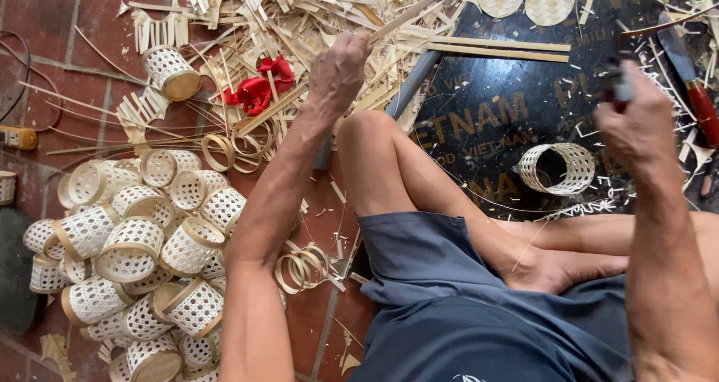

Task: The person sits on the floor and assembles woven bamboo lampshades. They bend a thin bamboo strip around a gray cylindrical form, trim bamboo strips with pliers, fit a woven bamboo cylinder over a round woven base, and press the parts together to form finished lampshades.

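My left hand [338,71] is raised and closed on a long thin bamboo strip [419,6] that slants up to the right. My right hand [636,116] is closed on a small dark tool with a red part [619,84]; what kind of tool it is I cannot tell. On the dark board [487,120] between the hands lies a small open woven bamboo cylinder [558,168]. I sit on the floor with my legs folded, in blue shorts.
A heap of several small woven baskets [135,247] fills the lower left of the brick floor. Bamboo strips and shavings [299,15] pile up at the top, with a red object [258,90] among them. A red-handled knife [693,82] lies at the right. Bamboo rings [299,266] lie near my knee.
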A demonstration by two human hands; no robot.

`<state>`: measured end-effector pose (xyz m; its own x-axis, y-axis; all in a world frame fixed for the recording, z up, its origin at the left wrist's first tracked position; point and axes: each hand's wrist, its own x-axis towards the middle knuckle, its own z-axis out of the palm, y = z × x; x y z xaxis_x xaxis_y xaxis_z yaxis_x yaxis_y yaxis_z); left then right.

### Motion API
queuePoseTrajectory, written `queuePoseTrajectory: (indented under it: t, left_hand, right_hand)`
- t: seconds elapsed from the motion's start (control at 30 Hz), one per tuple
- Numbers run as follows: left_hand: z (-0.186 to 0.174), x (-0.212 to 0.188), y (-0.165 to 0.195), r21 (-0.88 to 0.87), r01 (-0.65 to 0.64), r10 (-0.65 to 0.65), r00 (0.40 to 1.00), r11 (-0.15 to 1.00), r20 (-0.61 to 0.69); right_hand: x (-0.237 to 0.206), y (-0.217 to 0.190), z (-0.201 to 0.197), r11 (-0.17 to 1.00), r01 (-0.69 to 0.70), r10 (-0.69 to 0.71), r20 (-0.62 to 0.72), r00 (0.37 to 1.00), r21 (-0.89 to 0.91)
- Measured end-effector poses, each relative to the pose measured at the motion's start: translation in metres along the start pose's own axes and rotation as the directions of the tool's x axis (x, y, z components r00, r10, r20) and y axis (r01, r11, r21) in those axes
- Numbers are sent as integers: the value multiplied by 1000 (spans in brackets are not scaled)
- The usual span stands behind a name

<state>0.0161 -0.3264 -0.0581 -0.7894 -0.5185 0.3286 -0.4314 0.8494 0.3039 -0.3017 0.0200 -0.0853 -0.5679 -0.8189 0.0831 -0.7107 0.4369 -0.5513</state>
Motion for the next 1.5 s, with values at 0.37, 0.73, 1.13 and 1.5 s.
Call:
queuePoseTrajectory:
  t: [0.37, 0.73, 1.13, 1.5]
  left_hand:
    - [34, -15, 11, 104, -55, 58, 998, 993, -29]
    - [48, -25, 21, -78, -32, 32, 999, 996, -2]
    - [42, -19, 7, -234, 68, -67, 998, 970, 15]
    - [-14, -14, -8, -410, 245, -233, 969, 879, 79]
  right_hand:
    - [59, -161, 119, 856, -82, -144, 387, 911, 511]
    - [43, -184, 143, 850, 97, -249, 231, 941, 518]
    - [57, -198, 169, 952, -14, -70, 262, 963, 307]
    - [52, -95, 66, 950, 241, -238, 35, 971, -198]
